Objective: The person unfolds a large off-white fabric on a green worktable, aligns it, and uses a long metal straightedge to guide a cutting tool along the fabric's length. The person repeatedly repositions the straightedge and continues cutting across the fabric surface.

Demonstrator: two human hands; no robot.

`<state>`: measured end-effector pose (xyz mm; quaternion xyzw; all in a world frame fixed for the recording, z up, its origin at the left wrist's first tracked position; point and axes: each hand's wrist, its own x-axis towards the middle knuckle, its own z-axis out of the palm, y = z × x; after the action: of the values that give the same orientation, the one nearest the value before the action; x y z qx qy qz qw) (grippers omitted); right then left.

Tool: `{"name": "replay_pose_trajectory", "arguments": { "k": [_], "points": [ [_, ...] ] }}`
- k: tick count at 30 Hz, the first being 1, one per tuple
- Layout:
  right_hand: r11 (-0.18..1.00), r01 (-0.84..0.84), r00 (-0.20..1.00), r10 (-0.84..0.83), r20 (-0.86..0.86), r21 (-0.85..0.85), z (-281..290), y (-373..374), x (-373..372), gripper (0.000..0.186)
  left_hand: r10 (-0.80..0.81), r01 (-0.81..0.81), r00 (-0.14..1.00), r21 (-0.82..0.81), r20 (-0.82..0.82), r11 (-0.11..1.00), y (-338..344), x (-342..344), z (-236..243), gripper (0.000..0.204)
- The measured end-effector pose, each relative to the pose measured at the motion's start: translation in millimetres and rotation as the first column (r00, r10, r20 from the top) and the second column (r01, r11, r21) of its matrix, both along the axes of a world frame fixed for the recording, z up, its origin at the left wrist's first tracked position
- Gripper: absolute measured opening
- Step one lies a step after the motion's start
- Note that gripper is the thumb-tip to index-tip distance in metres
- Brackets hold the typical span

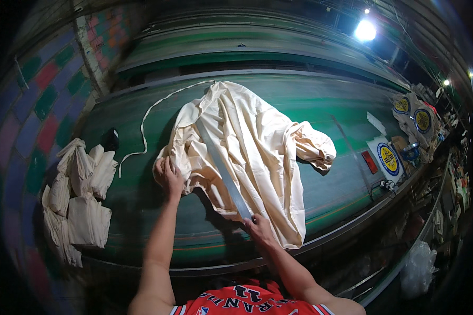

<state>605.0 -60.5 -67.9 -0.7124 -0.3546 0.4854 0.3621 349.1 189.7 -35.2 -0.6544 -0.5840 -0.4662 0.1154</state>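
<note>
A rumpled cream cloth garment (pixel 268 136) with a gathered sleeve end (pixel 318 144) on its right lies across the green table. My left hand (pixel 170 177) is closed on a bunched fold at the garment's left side. Down the middle of the cloth runs a long flat metal strip (pixel 215 152), like a straightedge. Its near end is in my right hand (pixel 260 230), where a small dark spot shows by the fingers. From the garment's far end a thin cream cord (pixel 144 123) trails to the left over the table.
Folded cream cloth bundles (pixel 89 220) are piled at the left edge beside a small black object (pixel 110 139). On the right lie a red flat object (pixel 369 163), a sheet with a round yellow-and-blue emblem (pixel 388 157), and a blue container (pixel 411 152). A clear plastic bag (pixel 418 268) hangs lower right.
</note>
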Motion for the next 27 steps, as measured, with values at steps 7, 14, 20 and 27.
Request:
{"name": "replay_pose_trajectory", "arguments": {
  "k": [7,14,20,27],
  "points": [
    [0.979,-0.100,0.976,0.061,0.210,0.178,-7,72,-20,0.041,-0.746,0.597,0.666,-0.616,0.024,0.514,-64,11,-65,0.043],
    [0.986,-0.101,0.989,0.084,0.125,0.133,0,110,-42,0.038,-0.704,0.375,0.710,-0.828,-0.032,0.416,-83,14,-48,0.028],
    [0.985,-0.064,0.998,0.060,0.026,0.163,-2,136,-52,0.036,-0.874,0.124,0.473,-0.991,0.107,-0.054,-150,-30,-4,0.029],
    [0.982,-0.137,0.991,0.135,0.023,0.131,-16,149,-75,0.032,-0.802,-0.144,0.474,-0.866,0.364,-0.479,-205,-51,-25,0.026]
  ]
}}
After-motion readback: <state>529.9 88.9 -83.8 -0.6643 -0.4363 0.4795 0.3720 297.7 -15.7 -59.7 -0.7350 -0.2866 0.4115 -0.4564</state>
